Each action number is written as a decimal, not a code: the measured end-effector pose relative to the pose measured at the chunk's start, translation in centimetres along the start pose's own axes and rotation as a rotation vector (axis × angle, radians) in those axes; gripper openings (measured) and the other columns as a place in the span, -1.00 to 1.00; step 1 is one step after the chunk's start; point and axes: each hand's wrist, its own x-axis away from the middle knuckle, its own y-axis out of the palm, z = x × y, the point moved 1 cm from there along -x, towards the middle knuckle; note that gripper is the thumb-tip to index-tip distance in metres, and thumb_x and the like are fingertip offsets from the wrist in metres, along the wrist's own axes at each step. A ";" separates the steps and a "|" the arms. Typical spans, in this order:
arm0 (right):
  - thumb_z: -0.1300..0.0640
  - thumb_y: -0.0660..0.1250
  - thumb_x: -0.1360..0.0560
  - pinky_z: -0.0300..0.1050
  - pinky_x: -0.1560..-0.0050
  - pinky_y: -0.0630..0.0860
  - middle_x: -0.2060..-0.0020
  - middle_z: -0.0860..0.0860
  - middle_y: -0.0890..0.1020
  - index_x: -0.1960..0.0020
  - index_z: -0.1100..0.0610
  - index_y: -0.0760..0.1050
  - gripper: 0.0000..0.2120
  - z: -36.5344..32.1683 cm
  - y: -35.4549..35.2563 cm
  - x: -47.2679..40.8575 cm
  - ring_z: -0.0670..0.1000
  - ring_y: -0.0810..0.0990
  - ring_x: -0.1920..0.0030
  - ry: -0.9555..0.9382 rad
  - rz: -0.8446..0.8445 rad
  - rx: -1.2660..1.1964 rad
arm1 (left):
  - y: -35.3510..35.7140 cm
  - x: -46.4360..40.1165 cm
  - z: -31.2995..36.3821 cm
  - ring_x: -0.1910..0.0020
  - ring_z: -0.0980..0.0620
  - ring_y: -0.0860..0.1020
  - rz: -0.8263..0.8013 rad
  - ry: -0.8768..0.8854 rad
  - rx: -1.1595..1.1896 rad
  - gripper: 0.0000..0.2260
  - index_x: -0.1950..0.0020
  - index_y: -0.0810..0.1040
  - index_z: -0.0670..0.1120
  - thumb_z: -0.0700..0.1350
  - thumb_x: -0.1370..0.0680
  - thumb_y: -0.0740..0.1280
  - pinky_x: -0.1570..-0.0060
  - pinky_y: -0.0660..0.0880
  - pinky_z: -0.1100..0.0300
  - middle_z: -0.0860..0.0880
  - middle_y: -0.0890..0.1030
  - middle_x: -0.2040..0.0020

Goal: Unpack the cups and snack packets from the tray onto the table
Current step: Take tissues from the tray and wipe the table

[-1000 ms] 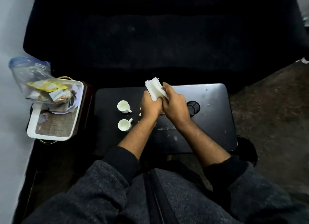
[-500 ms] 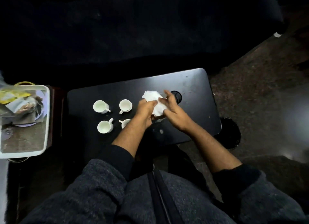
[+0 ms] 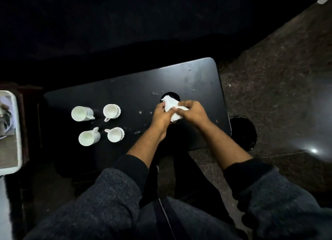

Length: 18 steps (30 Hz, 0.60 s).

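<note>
Several white cups stand on the left half of the black table [image 3: 197,74]: a far left cup [image 3: 81,113], a far right cup [image 3: 111,111], a near left cup [image 3: 88,137] and a near right cup [image 3: 115,134]. My left hand [image 3: 161,114] and my right hand [image 3: 193,112] meet over the table's right half, both gripping a white crumpled tissue [image 3: 171,108]. The white tray [image 3: 17,132] shows only its right rim at the left edge; its contents are mostly cut off.
A round cup-holder hole [image 3: 175,95] lies in the table just beyond the tissue. A dark sofa [image 3: 125,24] fills the back. Speckled stone floor [image 3: 278,78] lies to the right, with a round black object [image 3: 242,132] by the table's right corner.
The view has swung right, so the tray slid almost out of frame. Both hands moved right and down with the tissue, now folded tighter between them. All cups are now uncovered.
</note>
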 end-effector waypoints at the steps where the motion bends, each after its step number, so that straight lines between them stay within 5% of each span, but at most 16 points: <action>1: 0.10 0.48 -0.43 -0.04 -0.14 0.60 -0.03 0.08 0.71 -0.16 0.13 0.63 -0.68 0.2 -0.1 -0.8 0.05 0.69 -0.02 0.004 -0.008 0.000 | 0.3 -0.5 -0.2 -0.17 -0.19 0.66 0.010 0.017 -0.021 -0.53 -0.50 0.35 -0.16 -0.24 -0.61 0.37 0.14 0.63 0.10 -0.17 0.59 -0.28; 4: 0.10 0.46 -0.38 -0.08 -0.04 0.58 0.09 0.07 0.72 -0.11 0.19 0.66 -0.68 0.1 -0.5 -2.5 0.01 0.67 0.09 0.018 -0.054 -0.046 | 0.6 -1.7 -0.3 0.04 -0.08 0.69 0.076 0.074 -0.089 -0.65 -0.40 0.47 -0.15 -0.24 -0.61 0.36 0.37 0.52 0.26 -0.14 0.65 -0.20; 8: 0.10 0.44 -0.39 -0.04 0.10 0.58 0.24 0.08 0.71 0.03 0.20 0.69 -0.78 -0.3 -1.1 -4.0 -0.02 0.62 0.26 0.005 -0.059 -0.009 | 1.1 -2.7 -0.5 0.40 0.03 0.50 0.077 0.058 -0.127 -0.83 -0.17 0.53 -0.11 -0.31 -0.62 0.30 0.60 0.32 0.28 -0.16 0.66 -0.02; 13: -0.03 0.43 -0.48 0.09 -0.08 0.61 0.13 0.14 0.74 0.01 0.23 0.66 -0.69 -0.4 -1.0 -4.8 0.04 0.68 0.13 0.000 -0.117 -0.032 | 1.6 -3.9 -0.4 0.30 -0.04 0.59 0.078 0.004 -0.046 -0.74 -0.29 0.46 -0.10 -0.30 -0.63 0.30 0.62 0.31 0.30 -0.18 0.68 -0.08; 16: -0.06 0.48 -0.47 -0.04 -0.17 0.56 -0.06 0.05 0.65 -0.28 0.22 0.53 -0.50 -0.7 -1.0 -4.7 0.05 0.63 -0.08 -0.001 -0.220 0.001 | 1.2 -5.0 -0.5 0.34 -0.01 0.61 0.220 0.020 -0.090 -0.63 -0.37 0.48 -0.08 -0.26 -0.58 0.37 0.55 0.40 0.26 -0.15 0.70 -0.12; 18: -0.04 0.54 -0.43 -0.18 -0.07 0.54 -0.09 0.04 0.62 -0.35 0.21 0.46 -0.40 -0.6 -1.2 -4.9 0.01 0.60 -0.08 -0.021 -0.317 0.007 | 0.7 -5.3 -0.6 0.15 -0.08 0.69 0.285 0.088 -0.192 -0.53 -0.41 0.47 0.04 -0.27 -0.53 0.39 0.41 0.55 0.18 -0.09 0.68 -0.11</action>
